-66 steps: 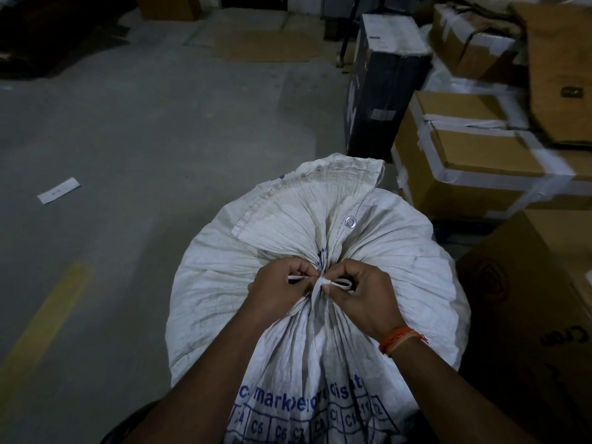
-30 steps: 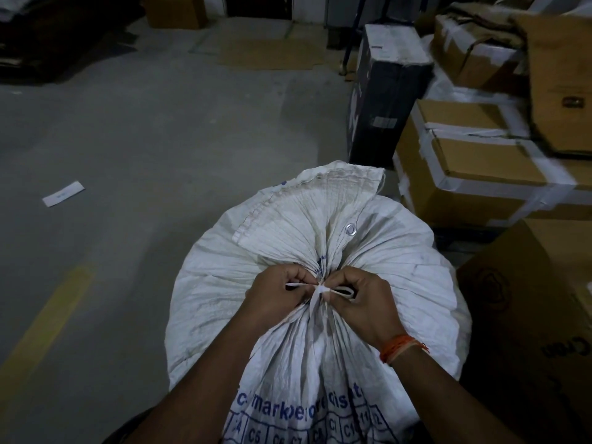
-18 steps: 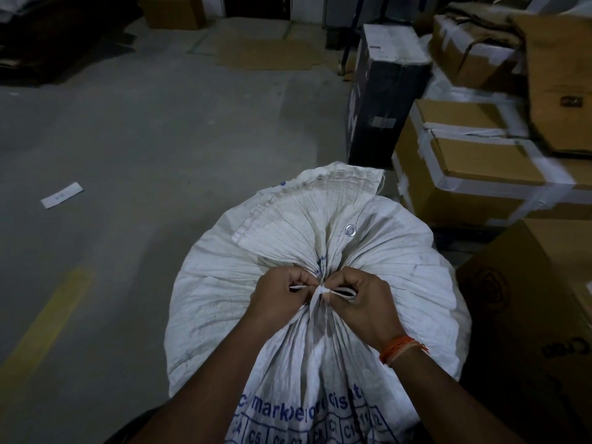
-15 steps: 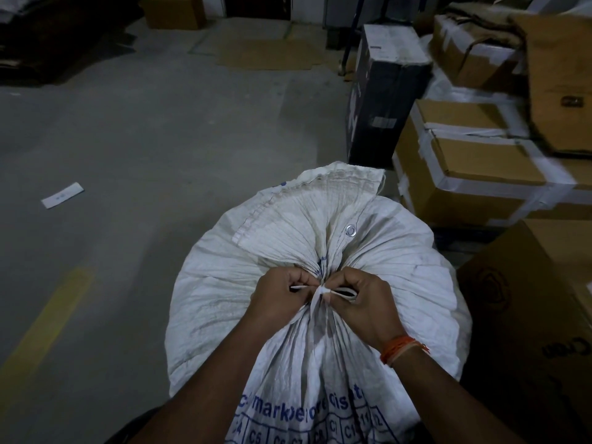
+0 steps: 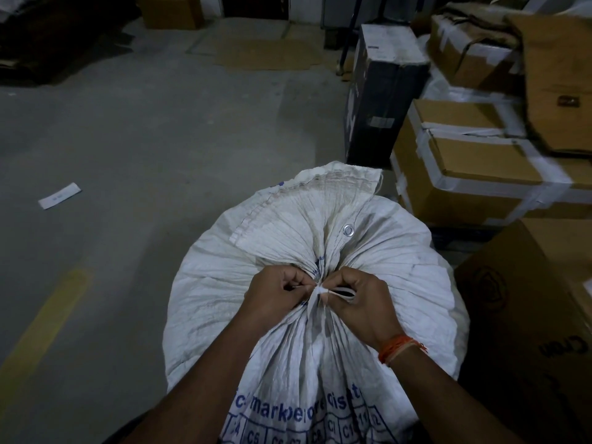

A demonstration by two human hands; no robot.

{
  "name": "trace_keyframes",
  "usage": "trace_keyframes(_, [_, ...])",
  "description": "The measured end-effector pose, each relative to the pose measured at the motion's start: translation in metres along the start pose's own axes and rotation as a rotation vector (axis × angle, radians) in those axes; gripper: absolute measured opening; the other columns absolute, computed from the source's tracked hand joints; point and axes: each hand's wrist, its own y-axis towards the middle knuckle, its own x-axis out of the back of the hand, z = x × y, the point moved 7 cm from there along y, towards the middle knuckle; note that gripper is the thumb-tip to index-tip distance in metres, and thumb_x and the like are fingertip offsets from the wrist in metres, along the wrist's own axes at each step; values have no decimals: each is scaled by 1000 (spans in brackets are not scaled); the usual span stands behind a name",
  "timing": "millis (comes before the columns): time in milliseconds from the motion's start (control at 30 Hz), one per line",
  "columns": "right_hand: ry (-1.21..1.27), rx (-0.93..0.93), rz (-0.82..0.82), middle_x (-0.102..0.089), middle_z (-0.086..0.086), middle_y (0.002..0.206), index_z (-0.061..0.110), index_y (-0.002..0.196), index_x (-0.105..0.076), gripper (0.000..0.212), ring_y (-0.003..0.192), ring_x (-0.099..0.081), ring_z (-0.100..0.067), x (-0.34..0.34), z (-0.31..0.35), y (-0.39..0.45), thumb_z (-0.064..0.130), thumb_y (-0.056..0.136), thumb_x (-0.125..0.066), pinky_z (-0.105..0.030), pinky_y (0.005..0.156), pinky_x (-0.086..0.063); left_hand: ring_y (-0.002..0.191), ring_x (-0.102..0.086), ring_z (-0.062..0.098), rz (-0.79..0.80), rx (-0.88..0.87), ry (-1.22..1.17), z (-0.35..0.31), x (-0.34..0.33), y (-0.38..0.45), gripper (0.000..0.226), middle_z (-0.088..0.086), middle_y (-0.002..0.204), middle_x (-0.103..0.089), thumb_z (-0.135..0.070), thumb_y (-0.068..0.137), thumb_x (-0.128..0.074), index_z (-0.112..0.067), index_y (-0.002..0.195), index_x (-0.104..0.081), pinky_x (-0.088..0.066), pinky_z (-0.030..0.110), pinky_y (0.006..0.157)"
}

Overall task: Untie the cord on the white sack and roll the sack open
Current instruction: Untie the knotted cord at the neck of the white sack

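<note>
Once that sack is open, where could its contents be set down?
Bare concrete floor lies left of the white sack, between the paper slip and flattened cardboard. The right is crowded: taped cartons and a black box.

The sack [image 5: 400, 283] is white woven cloth with blue printed letters and a blue grid. The cord [image 5: 320, 291] is white. An orange wristband [image 5: 398, 347] is there. The cardboard boxes [image 5: 474, 168] are brown with white tape, the floor [image 5: 144, 123] grey with a yellow stripe [image 5: 48, 325].
</note>
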Motion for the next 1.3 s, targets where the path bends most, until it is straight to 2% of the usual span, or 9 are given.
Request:
trace_keyframes(167, [-3,-5,4,-76,9,80,18,78,-76,14,82,-71,-1,0,1,0,6,78,-83,-15,77,-56,85,-78,16,-10,-15,-27,3,-5,1,7,-4,85,-83,-33,83,-79,-28,86,-83,-64,51,91])
trace_keyframes(333, [-4,-9,4,-76,11,80,20,77,-75,18,82,-72,-2,0,1,0,3,77,-82,-18,79,-57,83,-77,11,6,-16,-33,0,-3,0,8,-2,88,-84,-15,91,-79,-21,89,-84,-62,37,86])
trace_keyframes(500, [-3,-16,-3,-76,13,80,23,75,-73,21,81,-71,0,0,0,0,4,77,-83,-13,76,-54,89,-79,16,-15,5,2,3,7,0,12,-7,88,-83,-37,79,-76,-31,86,-82,-62,51,93])
trace_keyframes(667, [-20,-22,-5,-76,11,79,22,76,-74,19,81,-71,-1,0,-1,1,6,76,-84,-17,77,-56,86,-78,12,-26,2,22,2,7,0,10,-10,85,-83,-38,79,-74,-33,83,-81,-62,52,92])
trace_keyframes(833, [-37,-32,-2,-76,11,80,25,75,-73,20,81,-71,-2,1,-2,1,8,76,-85,-20,77,-57,84,-77,14,-15,-13,-5,0,-2,0,10,-5,85,-83,-24,87,-77,-30,82,-82,-62,54,92])
trace_keyframes(967, [-28,-19,0,-76,9,80,22,76,-74,16,80,-72,-3,0,-1,1,9,76,-84,-20,77,-57,78,-75,11,-11,-16,-14,-1,-5,-1,7,-5,83,-82,-34,80,-74,-32,81,-81,-62,55,89])
trace_keyframes(1100, [-30,-14,3,-76,11,80,22,77,-74,17,81,-72,-3,-1,-1,1,8,77,-84,-19,77,-57,82,-77,13,6,-7,-4,-1,-4,-1,11,-7,84,-83,-39,78,-74,-32,83,-81,-62,56,91])
trace_keyframes(1200, [-29,-13,-4,-76,11,80,21,77,-74,17,81,-71,-1,0,-1,1,6,76,-84,-15,77,-55,84,-78,14,11,7,10,1,2,0,16,-7,85,-83,-43,74,-74,-32,84,-81,-62,52,92])
trace_keyframes(1300, [-31,-15,-7,-75,10,80,20,77,-74,17,80,-71,0,0,-1,1,5,76,-84,-11,75,-53,77,-75,10,-11,19,30,3,10,0,11,-7,80,-82,-40,76,-74,-32,81,-81,-61,48,86])
